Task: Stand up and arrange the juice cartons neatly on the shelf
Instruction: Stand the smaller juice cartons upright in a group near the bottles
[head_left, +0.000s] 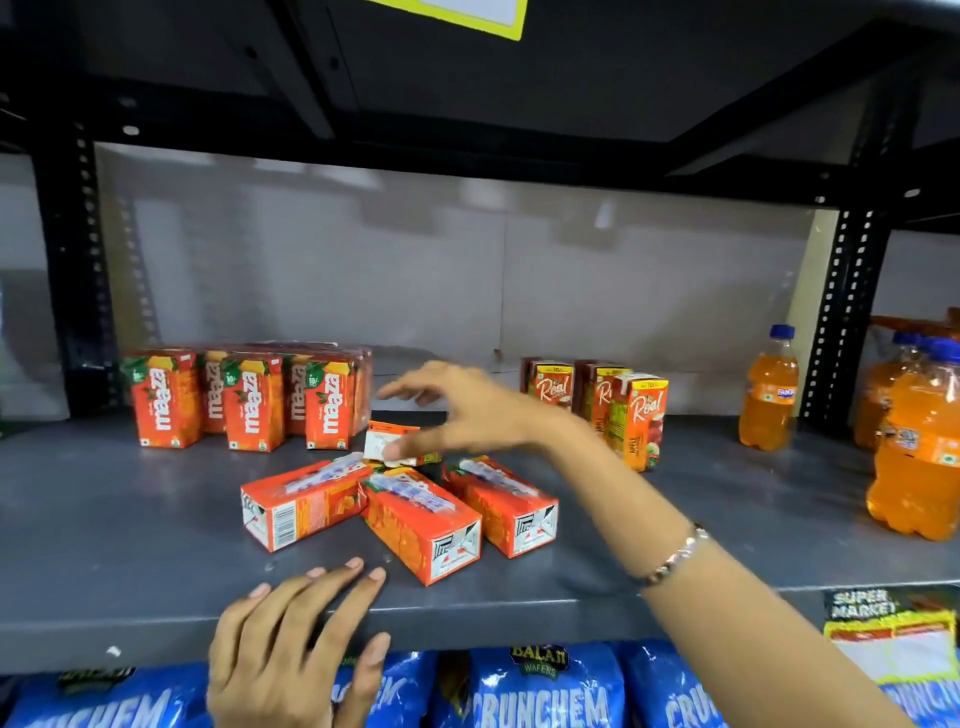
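Several orange Maaza cartons (249, 402) stand upright in rows at the back left of the grey shelf (130, 545). Three Maaza cartons lie flat mid-shelf: one on the left (301, 506), one in the middle (423, 525), one on the right (501, 504). Behind them lies another carton (387, 441), with its white end showing. My right hand (462, 410) hovers over it with fingers spread, its thumb touching the carton's end. Fingers of my left hand (291, 639) rest flat on the shelf's front edge and hold nothing.
Three Real apple juice cartons (639, 418) stand at the back right. Orange Fanta bottles (769, 389) and a wrapped pack of bottles (919, 441) stand at the far right. Blue Crunchem wafer bags (540, 691) hang below the shelf. Black slotted uprights (844, 312) frame the bay.
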